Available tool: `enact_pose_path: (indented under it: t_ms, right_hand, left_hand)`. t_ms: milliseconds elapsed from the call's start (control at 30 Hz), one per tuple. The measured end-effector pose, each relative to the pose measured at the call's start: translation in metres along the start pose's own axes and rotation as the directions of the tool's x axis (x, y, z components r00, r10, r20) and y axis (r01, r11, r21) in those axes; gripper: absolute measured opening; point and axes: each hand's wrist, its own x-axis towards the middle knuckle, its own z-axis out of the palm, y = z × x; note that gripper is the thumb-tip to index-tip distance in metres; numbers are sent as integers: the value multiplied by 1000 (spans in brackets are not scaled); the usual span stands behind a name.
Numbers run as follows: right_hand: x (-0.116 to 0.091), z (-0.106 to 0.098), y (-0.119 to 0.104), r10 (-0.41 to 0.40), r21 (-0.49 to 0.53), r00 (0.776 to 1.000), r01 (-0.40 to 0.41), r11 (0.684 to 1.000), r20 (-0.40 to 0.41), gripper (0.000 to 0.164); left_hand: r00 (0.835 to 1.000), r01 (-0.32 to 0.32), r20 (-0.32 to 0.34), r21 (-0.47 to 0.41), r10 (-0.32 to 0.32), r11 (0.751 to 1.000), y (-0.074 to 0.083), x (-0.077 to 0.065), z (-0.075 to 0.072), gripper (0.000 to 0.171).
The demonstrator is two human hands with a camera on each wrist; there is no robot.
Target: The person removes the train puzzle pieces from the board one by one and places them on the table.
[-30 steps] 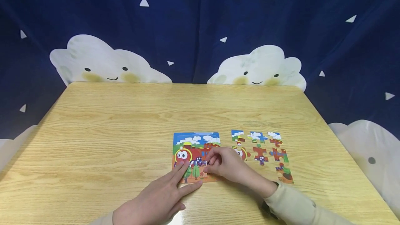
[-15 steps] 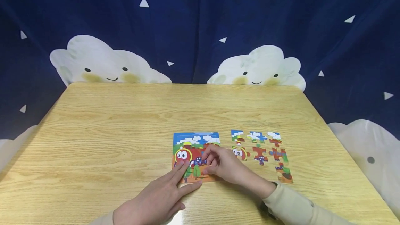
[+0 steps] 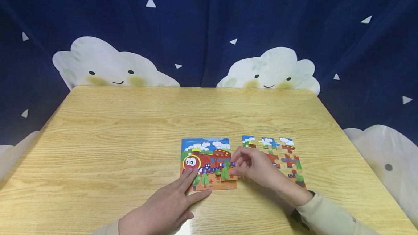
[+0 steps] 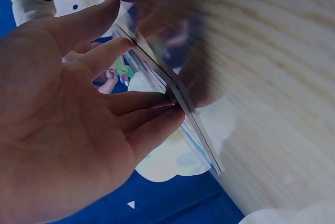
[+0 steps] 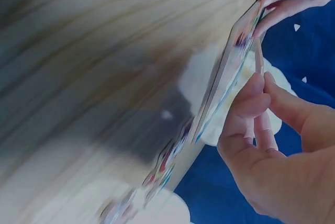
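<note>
A train-picture puzzle board (image 3: 204, 140) lies on the wooden table. My left hand (image 3: 160, 202) rests at its lower left corner, fingers spread and straight, two of them on the picture. In the left wrist view the fingers (image 4: 152, 103) meet the board's thin edge (image 4: 180, 90). My right hand (image 3: 256, 168) pinches a puzzle piece (image 3: 226, 174) with a green tree on it between thumb and fingertips, over the board's lower right part. Seen from the right wrist, that piece (image 5: 259, 56) stands edge-on, raised above the board (image 5: 222, 90).
Right of the board lie several loose puzzle pieces (image 3: 289, 160) in rough rows, partly hidden behind my right hand. The wooden table (image 3: 130, 126) extends back to a dark blue curtain (image 3: 196, 28) with white clouds.
My right hand has moved right from the board's lower middle, carrying the tree piece, which now shows above the board's lower right part. The left hand has stayed in place.
</note>
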Motion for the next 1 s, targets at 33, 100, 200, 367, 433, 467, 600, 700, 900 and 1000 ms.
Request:
enact_pose_path:
  t_ms: [33,100,200,367,433,467,600,700,900,1000]
  right_hand:
    - [-2,-3,2,-1,-14,1000,1,1000,-6,22]
    - [-5,-9,5,12,-33,1000,-12,999,-16,22]
    - [-10,-18,10,33,-36,999,-34,999,-23,22]
    - [-19,-29,18,40,-74,998,-44,996,-57,21]
    - [-22,-33,20,39,-93,997,-46,995,-71,21]
    - [-24,-35,22,39,-93,996,-46,995,-76,21]
    - [-33,-45,28,47,-85,995,-55,995,-88,21]
    - [-41,-51,33,56,-83,993,-65,994,-108,21]
    - [-56,-60,47,50,-105,988,-66,992,-146,20]
    - [-62,-63,52,49,-113,986,-67,991,-157,21]
  left_hand:
    - [1000,0,-1,0,0,1000,0,0,0,64]
    - [1000,1,-1,-5,-1,1000,0,0,0,64]
    - [1000,5,-1,-21,-5,1000,0,0,0,63]
    - [1000,6,-8,-34,-6,999,0,0,0,63]
    - [1000,5,-12,-33,-5,999,0,0,0,63]
    - [1000,4,-13,-30,-4,1000,0,0,0,63]
    - [1000,7,-8,-22,-7,1000,1,0,-1,62]
    - [1000,10,0,-17,-10,1000,1,0,-1,62]
    - [1000,15,7,-10,-15,1000,2,0,-1,62]
    - [1000,16,6,-13,-16,1000,2,-1,-2,63]
